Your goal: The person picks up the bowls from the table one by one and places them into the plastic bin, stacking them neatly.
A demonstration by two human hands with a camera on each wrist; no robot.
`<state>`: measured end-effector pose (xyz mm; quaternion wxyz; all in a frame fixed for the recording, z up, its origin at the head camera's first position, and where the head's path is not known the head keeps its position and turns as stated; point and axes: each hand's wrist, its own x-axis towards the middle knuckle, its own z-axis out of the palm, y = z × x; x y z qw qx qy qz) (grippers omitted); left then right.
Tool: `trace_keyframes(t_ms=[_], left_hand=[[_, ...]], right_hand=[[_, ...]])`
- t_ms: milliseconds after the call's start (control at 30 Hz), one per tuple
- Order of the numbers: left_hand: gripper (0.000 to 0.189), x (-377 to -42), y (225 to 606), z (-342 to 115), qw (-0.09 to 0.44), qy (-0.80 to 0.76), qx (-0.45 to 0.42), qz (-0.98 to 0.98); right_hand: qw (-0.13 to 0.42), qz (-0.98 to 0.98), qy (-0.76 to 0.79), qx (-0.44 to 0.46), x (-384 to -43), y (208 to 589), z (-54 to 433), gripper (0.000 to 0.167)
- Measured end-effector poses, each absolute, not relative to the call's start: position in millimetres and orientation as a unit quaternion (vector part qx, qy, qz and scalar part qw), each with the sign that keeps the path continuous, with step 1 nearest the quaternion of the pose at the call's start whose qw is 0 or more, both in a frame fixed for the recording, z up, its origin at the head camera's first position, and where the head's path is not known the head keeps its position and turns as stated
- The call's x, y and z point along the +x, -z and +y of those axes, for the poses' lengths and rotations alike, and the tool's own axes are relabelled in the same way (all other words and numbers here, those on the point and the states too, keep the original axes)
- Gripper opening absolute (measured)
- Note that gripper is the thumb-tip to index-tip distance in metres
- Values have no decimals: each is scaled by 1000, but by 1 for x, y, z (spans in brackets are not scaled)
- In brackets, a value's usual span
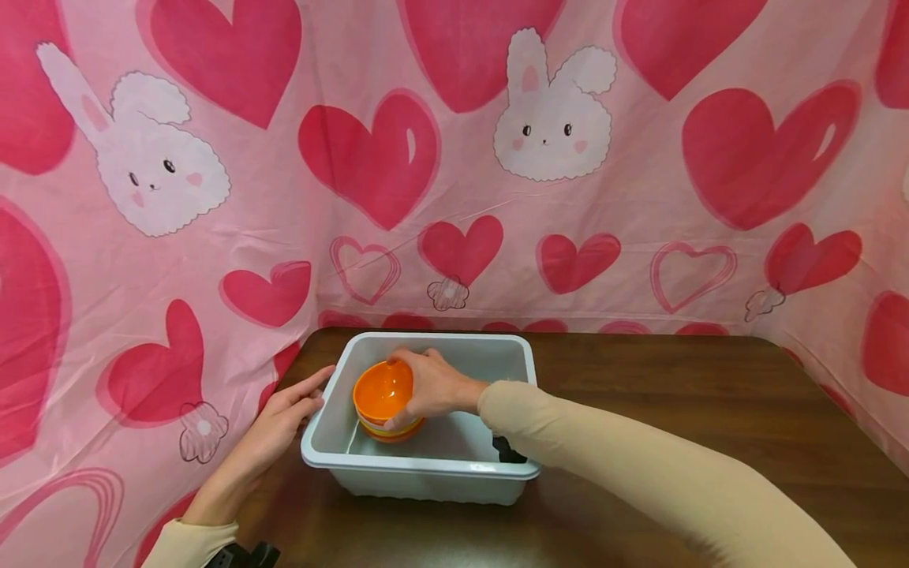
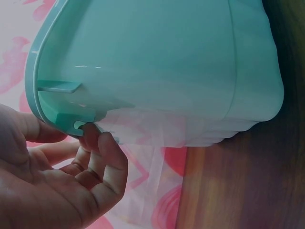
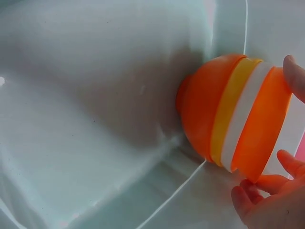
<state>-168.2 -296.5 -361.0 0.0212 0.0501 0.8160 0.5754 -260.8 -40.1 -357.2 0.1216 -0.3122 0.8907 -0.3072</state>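
Inside a pale grey-green plastic bin (image 1: 433, 467) on the table, a stack of several bowls leans near the left wall. Its top orange bowl (image 1: 375, 394) is gripped at the rim by my right hand (image 1: 442, 386), thumb on the near side and fingers on the far side. In the right wrist view, a white bowl (image 3: 246, 114), a yellow bowl (image 3: 232, 107) and a lower orange bowl (image 3: 205, 107) sit nested beneath it. At the bin's left rim is my left hand (image 1: 280, 426); the left wrist view shows its thumb and curled fingertips (image 2: 112, 150) gripping the rim's edge.
The dark brown wooden table (image 1: 675, 394) extends to the right of the bin. A pink cloth (image 1: 454, 189) with hearts and rabbits hangs behind and along both sides. Part of a black wrist device (image 1: 507, 450) shows under the right sleeve.
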Motion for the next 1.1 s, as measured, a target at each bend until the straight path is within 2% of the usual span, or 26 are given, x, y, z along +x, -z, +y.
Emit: trace_keyframes(t_ms=[767, 1100], left_hand=[[56, -168, 360, -296, 36, -569, 46, 820], [56, -168, 360, -296, 34, -571, 46, 819]], right_hand=[[125, 898, 278, -318, -258, 358, -42, 86], [126, 892, 279, -332, -262, 365, -42, 99]])
